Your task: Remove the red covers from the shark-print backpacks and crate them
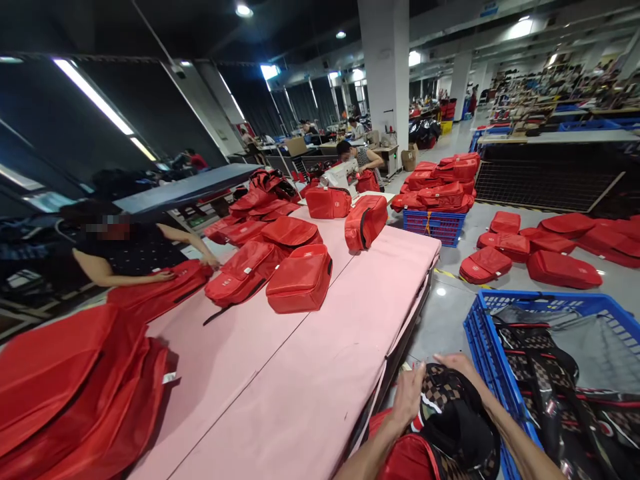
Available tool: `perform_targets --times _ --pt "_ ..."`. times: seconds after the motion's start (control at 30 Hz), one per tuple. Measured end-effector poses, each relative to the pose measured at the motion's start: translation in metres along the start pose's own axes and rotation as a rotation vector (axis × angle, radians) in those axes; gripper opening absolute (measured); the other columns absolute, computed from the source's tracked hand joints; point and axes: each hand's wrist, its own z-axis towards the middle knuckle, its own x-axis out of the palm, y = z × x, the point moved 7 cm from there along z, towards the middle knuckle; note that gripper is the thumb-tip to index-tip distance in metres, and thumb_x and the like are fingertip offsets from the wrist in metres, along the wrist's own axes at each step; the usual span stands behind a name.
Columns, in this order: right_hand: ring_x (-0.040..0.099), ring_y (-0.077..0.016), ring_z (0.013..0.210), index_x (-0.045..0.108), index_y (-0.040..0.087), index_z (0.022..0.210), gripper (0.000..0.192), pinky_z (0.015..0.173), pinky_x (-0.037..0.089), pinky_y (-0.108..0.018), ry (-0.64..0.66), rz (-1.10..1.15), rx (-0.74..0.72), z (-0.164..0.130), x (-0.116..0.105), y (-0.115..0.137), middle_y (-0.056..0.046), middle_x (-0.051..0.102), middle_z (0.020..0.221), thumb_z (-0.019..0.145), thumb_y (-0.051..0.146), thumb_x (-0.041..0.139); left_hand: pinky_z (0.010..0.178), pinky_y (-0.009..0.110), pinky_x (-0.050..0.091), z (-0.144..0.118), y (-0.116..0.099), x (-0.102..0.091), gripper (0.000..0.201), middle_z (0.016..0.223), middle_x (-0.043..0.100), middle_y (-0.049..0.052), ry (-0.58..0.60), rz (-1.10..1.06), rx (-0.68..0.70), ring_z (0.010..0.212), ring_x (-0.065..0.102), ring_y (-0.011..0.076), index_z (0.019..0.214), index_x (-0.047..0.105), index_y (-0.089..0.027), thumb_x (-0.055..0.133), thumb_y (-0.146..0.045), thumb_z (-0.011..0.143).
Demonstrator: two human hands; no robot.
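Head view, workshop floor. Left hand (407, 395) and right hand (463, 365) both rest on a checkered bag (453, 417) low at the frame's foot, between the pink counter (320, 373) and a blue crate (487, 353). Left fingers lie flat and together on the bag's near side; right fingers curl over its far edge — whether they clamp it cannot be told. The crate holds more checkered bags (550, 373). On the counter lie red bags (300, 280), with a red stack (75, 393) at its near left corner. A co-worker (133, 250) across the counter handles a red bag (160, 290). Further red bags (560, 267) lie on the floor.
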Motion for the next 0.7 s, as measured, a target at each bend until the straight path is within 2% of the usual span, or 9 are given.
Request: perform_targets --times 0.07,0.13,0.23,0.3,0.37,0.43,0.53,0.6,0.7 --pt "0.046 -0.0177 0.062 0.049 0.025 0.058 0.088 0.059 0.038 -0.032 -0.181 0.038 -0.023 -0.006 -0.021 -0.004 -0.001 0.048 0.057 0.061 0.113 0.059 0.07 0.038 0.027 0.005 0.006 0.003 0.079 0.068 0.029 -0.002 0.009 0.057 0.018 0.068 0.027 0.0174 0.065 0.03 -0.029 0.02 -0.1 0.098" --pt "0.06 -0.0235 0.07 0.064 0.022 0.066 0.089 0.066 0.048 -0.034 -0.422 0.06 -0.076 -0.026 -0.057 -0.014 -0.007 0.066 0.067 0.073 0.11 0.055 0.07 0.038 0.028 0.008 0.009 0.005 0.081 0.067 0.028 -0.002 0.01 0.081 0.034 0.067 0.028 0.0178 0.063 0.03 -0.029 0.02 -0.102 0.096" --pt "0.078 -0.0348 0.098 0.082 0.02 0.088 0.087 0.086 0.062 -0.039 -0.66 0.059 -0.107 -0.07 -0.093 -0.055 -0.016 0.086 0.097 0.083 0.103 0.057 0.069 0.037 0.029 0.007 0.014 0.007 0.086 0.067 0.028 -0.002 -0.031 0.044 0.039 0.068 0.028 0.0181 0.062 0.029 -0.029 0.015 -0.109 0.092" --pt "0.08 -0.0404 0.114 0.087 0.02 0.104 0.088 0.098 0.066 -0.046 -0.696 0.04 -0.111 -0.094 -0.092 -0.092 -0.018 0.088 0.115 0.081 0.101 0.063 0.068 0.037 0.029 0.006 0.019 0.009 0.089 0.068 0.028 -0.002 -0.06 0.004 0.045 0.068 0.027 0.0182 0.063 0.029 -0.029 0.013 -0.113 0.087" --pt "0.079 -0.0443 0.124 0.087 0.019 0.113 0.092 0.105 0.067 -0.054 -0.711 0.018 -0.081 -0.106 -0.08 -0.124 -0.021 0.086 0.125 0.077 0.1 0.065 0.068 0.036 0.03 0.004 0.023 0.012 0.091 0.067 0.029 -0.002 -0.081 -0.032 0.048 0.069 0.028 0.0183 0.062 0.031 -0.029 0.014 -0.115 0.085" --pt "0.079 -0.0453 0.127 0.087 0.018 0.114 0.09 0.108 0.067 -0.059 -0.741 0.002 -0.057 -0.106 -0.067 -0.136 -0.022 0.086 0.127 0.079 0.097 0.063 0.068 0.036 0.031 0.004 0.024 0.013 0.091 0.066 0.031 -0.001 -0.089 -0.04 0.053 0.069 0.029 0.0183 0.063 0.032 -0.029 0.015 -0.115 0.085" --pt "0.081 -0.0429 0.124 0.086 0.018 0.107 0.083 0.109 0.067 -0.058 -0.755 0.025 -0.113 -0.093 -0.057 -0.113 -0.021 0.087 0.12 0.082 0.092 0.058 0.067 0.035 0.031 0.003 0.02 0.012 0.089 0.066 0.031 -0.001 -0.093 0.0 0.07 0.068 0.03 0.0176 0.063 0.03 -0.028 0.014 -0.113 0.087" --pt "0.082 -0.0439 0.122 0.085 0.02 0.096 0.081 0.106 0.067 -0.056 -0.731 0.058 -0.12 -0.084 -0.058 -0.09 -0.021 0.088 0.112 0.077 0.094 0.057 0.066 0.035 0.028 0.002 0.016 0.008 0.09 0.066 0.03 -0.001 -0.089 0.014 0.09 0.067 0.028 0.0169 0.062 0.03 -0.028 0.014 -0.113 0.087" --pt "0.083 -0.0444 0.109 0.081 0.023 0.075 0.076 0.091 0.069 -0.051 -0.638 0.096 -0.072 -0.087 -0.066 -0.065 -0.019 0.086 0.094 0.065 0.096 0.063 0.064 0.035 0.022 0.003 0.017 -0.005 0.093 0.065 0.028 -0.002 -0.082 -0.033 0.075 0.067 0.026 0.0157 0.061 0.03 -0.028 0.022 -0.119 0.079"
